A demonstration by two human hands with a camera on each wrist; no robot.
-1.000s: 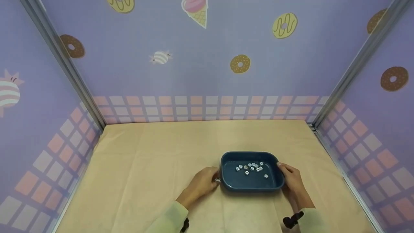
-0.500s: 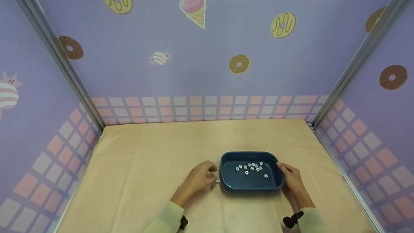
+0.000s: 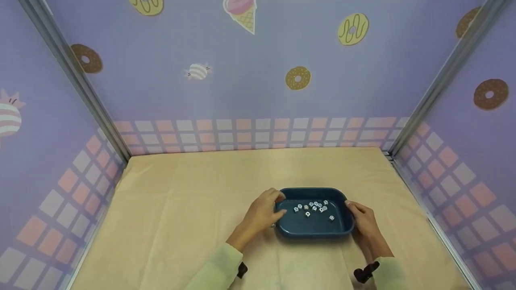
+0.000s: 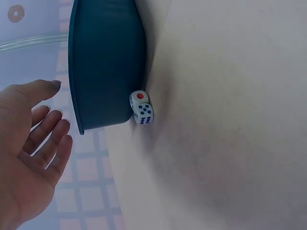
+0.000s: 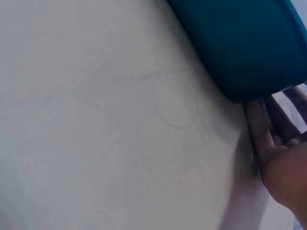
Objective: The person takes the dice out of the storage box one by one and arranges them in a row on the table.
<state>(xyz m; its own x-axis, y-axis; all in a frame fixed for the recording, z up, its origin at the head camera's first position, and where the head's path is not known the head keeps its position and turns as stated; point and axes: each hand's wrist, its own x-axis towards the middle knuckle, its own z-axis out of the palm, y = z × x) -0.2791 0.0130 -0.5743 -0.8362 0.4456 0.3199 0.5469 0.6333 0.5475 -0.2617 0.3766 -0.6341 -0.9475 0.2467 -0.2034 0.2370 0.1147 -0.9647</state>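
A dark blue rectangular dish [image 3: 292,227] stands on the cloth with several white dice [image 3: 307,214] spread over its floor. My left hand [image 3: 262,211] is at its left side, thumb and fingers spread apart over the rim and holding nothing. Low against that side, outside the dish, two more dice sit touching each other: one shows a red dot [image 4: 140,97], the other blue dots [image 4: 144,114]. My right hand [image 3: 365,223] grips the right end, thumb on the rim and fingers along the outer wall.
A beige cloth [image 3: 193,201] covers the table. Patterned purple walls [image 3: 242,96] rise at the back and both sides, with metal posts [image 3: 439,68] in the corners. Black straps with devices [image 3: 366,272] are on both wrists.
My left hand has drawn away from the dice beside the dish, then risen up and right over the left rim. The right hand and the dish stay in place.
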